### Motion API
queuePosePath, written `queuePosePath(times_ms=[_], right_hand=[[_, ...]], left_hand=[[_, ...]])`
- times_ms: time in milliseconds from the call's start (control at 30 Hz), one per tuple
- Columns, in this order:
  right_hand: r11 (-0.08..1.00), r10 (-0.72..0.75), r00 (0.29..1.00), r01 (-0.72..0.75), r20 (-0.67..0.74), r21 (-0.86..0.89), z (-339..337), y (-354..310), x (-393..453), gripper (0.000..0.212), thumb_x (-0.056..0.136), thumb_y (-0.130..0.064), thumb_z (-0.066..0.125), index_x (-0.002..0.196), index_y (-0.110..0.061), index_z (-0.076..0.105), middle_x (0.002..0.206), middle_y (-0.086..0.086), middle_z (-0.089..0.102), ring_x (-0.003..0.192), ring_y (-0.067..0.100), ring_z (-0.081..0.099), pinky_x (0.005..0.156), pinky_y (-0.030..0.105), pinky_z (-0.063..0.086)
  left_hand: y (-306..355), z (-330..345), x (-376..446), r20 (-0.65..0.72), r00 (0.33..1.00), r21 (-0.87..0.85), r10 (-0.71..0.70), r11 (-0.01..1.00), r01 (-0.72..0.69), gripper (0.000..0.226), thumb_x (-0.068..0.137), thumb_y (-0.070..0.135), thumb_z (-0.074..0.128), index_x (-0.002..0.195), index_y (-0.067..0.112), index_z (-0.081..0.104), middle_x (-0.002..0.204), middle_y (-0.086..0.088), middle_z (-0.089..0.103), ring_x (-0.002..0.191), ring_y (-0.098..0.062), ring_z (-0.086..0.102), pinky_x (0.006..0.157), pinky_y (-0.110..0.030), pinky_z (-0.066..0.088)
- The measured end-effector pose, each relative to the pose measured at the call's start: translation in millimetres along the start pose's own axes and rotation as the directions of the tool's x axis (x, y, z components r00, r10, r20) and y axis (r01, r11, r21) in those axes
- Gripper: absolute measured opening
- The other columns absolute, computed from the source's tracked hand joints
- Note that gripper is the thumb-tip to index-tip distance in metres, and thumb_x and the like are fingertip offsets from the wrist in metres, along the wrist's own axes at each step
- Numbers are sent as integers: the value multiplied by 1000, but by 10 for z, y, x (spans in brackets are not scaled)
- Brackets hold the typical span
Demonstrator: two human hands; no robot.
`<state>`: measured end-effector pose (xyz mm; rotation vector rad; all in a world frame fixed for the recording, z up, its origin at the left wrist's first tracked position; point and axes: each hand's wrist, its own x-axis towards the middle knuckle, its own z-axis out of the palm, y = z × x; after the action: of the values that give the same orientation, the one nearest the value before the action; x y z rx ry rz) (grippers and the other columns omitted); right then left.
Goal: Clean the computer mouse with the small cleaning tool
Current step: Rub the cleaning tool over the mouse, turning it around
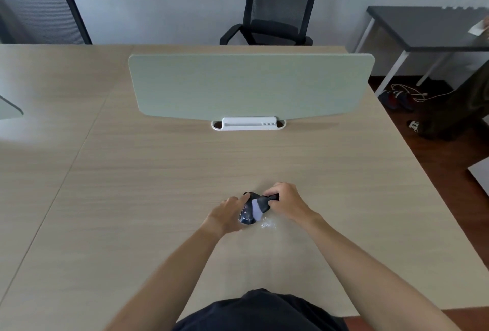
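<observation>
A dark computer mouse [251, 210] with a pale grey band and white lettering lies on the wooden table [158, 185], near its front middle. My left hand [227, 215] grips the mouse from its left side, fingers over the top. My right hand [287, 201] is closed around a small black cleaning tool [274, 196], whose tip touches the mouse's right upper side. Most of the tool is hidden inside the fist.
A crumpled clear wrapper [268, 225] lies just right of the mouse. A pale green divider panel [248, 84] on a white base [248, 123] stands at the table's far side. Black chairs [277, 8] and a dark side table [423, 26] stand beyond.
</observation>
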<state>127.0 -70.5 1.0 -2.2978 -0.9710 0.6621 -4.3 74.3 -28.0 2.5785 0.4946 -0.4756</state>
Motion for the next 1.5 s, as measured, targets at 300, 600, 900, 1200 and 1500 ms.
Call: queuePosePath(times_ms=[300, 600, 900, 1200, 1500], right_hand=[[996, 84, 994, -82, -73, 23, -36, 46, -20, 18, 65, 8, 49, 69, 2, 65, 66, 16, 58, 70, 25, 47, 61, 29, 36], [997, 63, 998, -64, -18, -45, -50, 71, -59, 11, 54, 2, 42, 53, -3, 52, 60, 16, 43, 65, 27, 35, 57, 33, 27], [996, 75, 997, -76, -27, -54, 34, 82, -141, 9, 57, 2, 36, 56, -6, 40, 65, 7, 39, 66, 26, 36, 59, 34, 24], [997, 79, 997, -79, -27, -7, 66, 64, -171, 28, 70, 6, 46, 73, -9, 70, 75, 4, 57, 75, 22, 51, 61, 27, 38], [998, 56, 996, -55, -73, 24, 101, -16, -118, 20, 67, 5, 51, 78, 3, 67, 76, 22, 63, 77, 24, 50, 60, 28, 33]], left_hand=[[104, 2, 57, -25, 999, 71, -39, 997, 41, 75, 76, 30, 76, 137, 14, 37, 119, -14, 57, 111, -37, 58, 86, -44, 51], [141, -6, 37, -33, 995, 103, -89, 990, 92, 70, 64, 33, 86, 118, 7, 50, 112, -11, 62, 105, -34, 61, 77, -37, 49], [125, -42, 33, -24, 997, 241, -72, 968, 76, 38, 81, 5, 68, 115, 7, 53, 114, -15, 59, 108, -34, 61, 81, -40, 51], [51, -57, 82, -90, 985, 442, 148, 892, -94, 82, 79, 3, 71, 143, 29, 27, 142, -5, 32, 122, -26, 44, 91, -37, 49], [29, -63, 103, -125, 992, 312, 24, 950, 16, 46, 85, 12, 66, 126, 20, 45, 122, -4, 52, 117, -24, 51, 92, -37, 47]])
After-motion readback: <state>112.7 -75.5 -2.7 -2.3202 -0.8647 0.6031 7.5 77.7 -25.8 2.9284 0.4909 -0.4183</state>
